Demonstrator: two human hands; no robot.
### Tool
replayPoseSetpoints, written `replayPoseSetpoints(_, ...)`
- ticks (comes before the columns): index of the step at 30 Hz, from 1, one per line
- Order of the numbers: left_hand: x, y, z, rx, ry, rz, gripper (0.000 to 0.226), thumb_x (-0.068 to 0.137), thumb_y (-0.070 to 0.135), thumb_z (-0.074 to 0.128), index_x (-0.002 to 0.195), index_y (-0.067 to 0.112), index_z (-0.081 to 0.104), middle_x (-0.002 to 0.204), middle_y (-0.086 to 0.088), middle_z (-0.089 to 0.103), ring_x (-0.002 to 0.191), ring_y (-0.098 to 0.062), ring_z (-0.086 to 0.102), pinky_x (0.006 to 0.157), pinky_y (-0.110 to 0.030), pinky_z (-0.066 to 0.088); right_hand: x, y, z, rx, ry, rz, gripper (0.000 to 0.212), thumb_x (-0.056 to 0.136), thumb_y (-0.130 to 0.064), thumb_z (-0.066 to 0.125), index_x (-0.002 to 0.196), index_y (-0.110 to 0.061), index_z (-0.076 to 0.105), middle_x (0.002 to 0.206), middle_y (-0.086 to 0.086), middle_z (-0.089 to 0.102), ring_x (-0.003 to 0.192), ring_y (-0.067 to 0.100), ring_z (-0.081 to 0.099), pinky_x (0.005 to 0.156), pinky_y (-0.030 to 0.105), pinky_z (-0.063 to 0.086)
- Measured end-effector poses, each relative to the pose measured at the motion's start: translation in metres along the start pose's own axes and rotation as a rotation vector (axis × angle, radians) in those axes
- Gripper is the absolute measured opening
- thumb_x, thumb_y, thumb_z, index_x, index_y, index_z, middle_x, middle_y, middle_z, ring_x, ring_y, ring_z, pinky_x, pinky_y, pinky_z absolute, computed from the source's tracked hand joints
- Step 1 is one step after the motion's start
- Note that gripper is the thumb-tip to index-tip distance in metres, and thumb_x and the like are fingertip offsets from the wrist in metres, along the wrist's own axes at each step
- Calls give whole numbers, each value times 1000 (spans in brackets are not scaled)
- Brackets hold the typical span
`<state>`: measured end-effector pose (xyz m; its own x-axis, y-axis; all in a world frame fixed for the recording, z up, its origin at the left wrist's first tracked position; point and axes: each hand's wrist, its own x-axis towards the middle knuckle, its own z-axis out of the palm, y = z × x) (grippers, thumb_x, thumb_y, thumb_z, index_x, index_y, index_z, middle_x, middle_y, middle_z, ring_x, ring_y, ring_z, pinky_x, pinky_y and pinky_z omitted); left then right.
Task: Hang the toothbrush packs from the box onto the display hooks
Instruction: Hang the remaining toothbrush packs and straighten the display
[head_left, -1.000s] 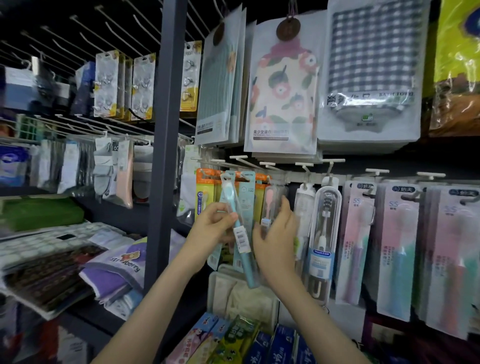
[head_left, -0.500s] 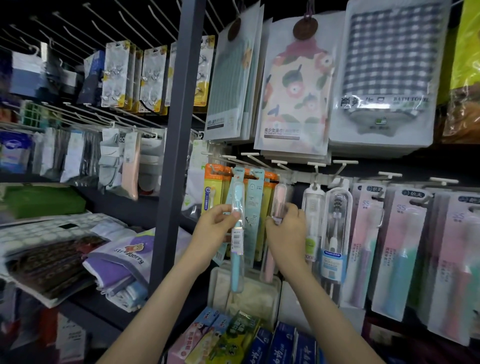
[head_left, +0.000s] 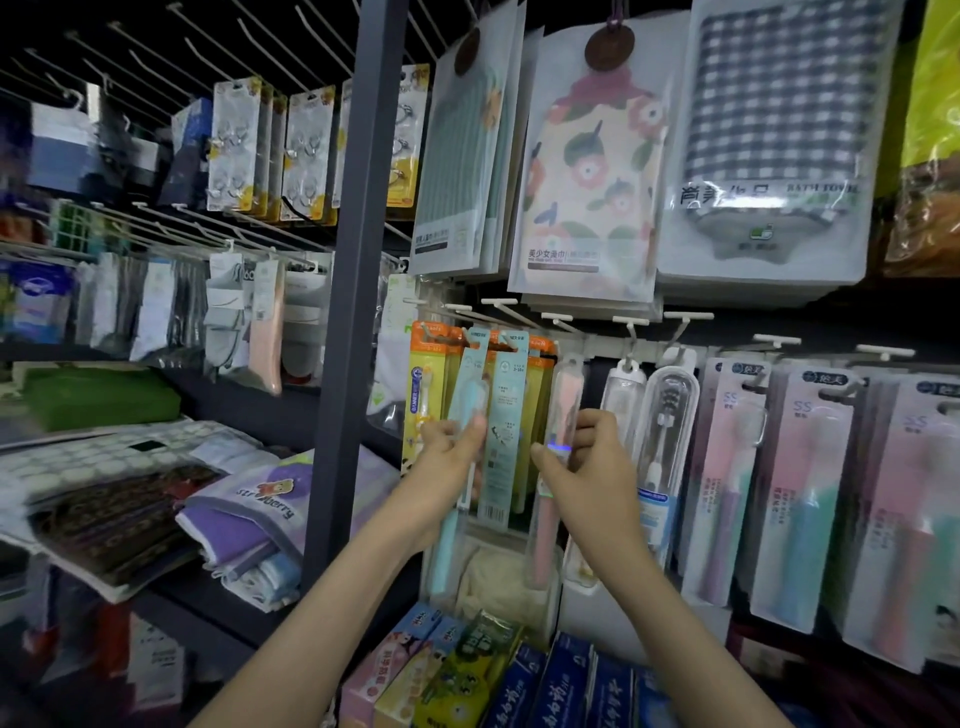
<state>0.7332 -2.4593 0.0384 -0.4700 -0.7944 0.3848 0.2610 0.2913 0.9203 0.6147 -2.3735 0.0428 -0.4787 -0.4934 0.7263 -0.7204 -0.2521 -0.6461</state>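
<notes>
**Item 1:** blue toothbrush pack (head_left: 469, 400), upright, pinched mid-length between thumb and fingers of the left hand (head_left: 449, 457). Its top sits at the row of display hooks (head_left: 506, 312), in front of the teal carded packs (head_left: 506, 415). Whether its hang-hole is on a prong cannot be told.

**Item 2:** pink toothbrush pack (head_left: 566, 400), upright just beside, gripped by the curled fingers of the right hand (head_left: 597, 467), top tab at hook level.

**Source box:** not identifiable.

**Risks, as judged:**
- Letting go before a hole is threaded drops a pack onto the toothpaste boxes (head_left: 519, 680) below.
- A prong missing the hole bends or tears the tab.
- Pushing in crowds neighbouring packs and may knock them off.
</notes>
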Motion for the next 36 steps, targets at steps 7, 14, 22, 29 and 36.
replayPoseSetpoints(7,-8,1,2,-146,-60,11,24,104,22,36,104,5,53,77,-8,68,59,-14,60,59,-25,52,-9,1,-6,139,-70,45,28,82,-21,73,98,-24,50,83,-8,57,70,2,53,60,11,43)
replayPoseSetpoints(14,-12,-8,11,119,-69,132,30,105,23,34,106,10,62,104,-9,67,97,-18,61,85,-27,48,-10,4,3,298,-121,130,23,81,-21,74,91,-28,54,87,-4,65,80,11,63,67,20,48)
replayPoseSetpoints(22,-5,-14,17,152,-58,138,32,105,23,36,103,5,63,104,-17,66,97,-23,62,89,-33,48,-9,6,10,267,-104,106,30,80,-19,75,89,-28,49,87,-3,58,77,10,56,71,26,50)
replayPoseSetpoints(29,-3,-17,16,55,-85,89,26,104,19,38,100,6,59,95,-7,64,90,-12,61,80,-22,48,-9,11,16,191,-119,72,25,80,-17,75,92,-19,53,85,-3,60,75,11,57,65,18,47)
replayPoseSetpoints(36,0,-19,9,-114,-92,59,22,100,14,46,102,0,63,94,-10,69,87,-15,65,74,-24,52,-12,8,21,130,-118,19,24,83,-15,71,87,-26,50,82,-7,60,67,-7,53,59,8,42)
